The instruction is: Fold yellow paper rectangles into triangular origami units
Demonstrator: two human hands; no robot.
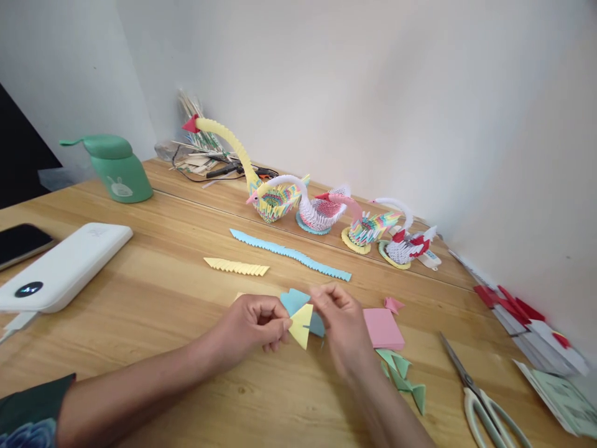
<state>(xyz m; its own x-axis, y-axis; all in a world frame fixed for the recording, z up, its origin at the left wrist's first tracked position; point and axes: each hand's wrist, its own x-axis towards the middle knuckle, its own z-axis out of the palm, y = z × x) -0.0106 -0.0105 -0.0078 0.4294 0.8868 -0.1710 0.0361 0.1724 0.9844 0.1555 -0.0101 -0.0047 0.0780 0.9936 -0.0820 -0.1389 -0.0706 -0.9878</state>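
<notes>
My left hand [263,320] pinches a yellow folded paper triangle [301,326] between thumb and fingertips, with a small slit at its right side. Just to the right, my right hand [342,320] has thumb and forefinger pressed together at the triangle's upper corner; what they grip is too small to make out. A blue folded paper piece [295,301] shows behind the triangle, close to both hands; whether it is held cannot be told. More blue paper [317,324] is partly hidden by my right hand. Past my hands lie a blue strip [291,254] and a shorter yellow strip [237,267] of interlocked paper pieces.
Paper swans [321,211] stand along the wall. At right are a pink paper stack [383,328], green folded pieces [403,376] and scissors [473,386]. A white power bank [69,264], a phone [21,242] and a green bottle [121,171] occupy the left.
</notes>
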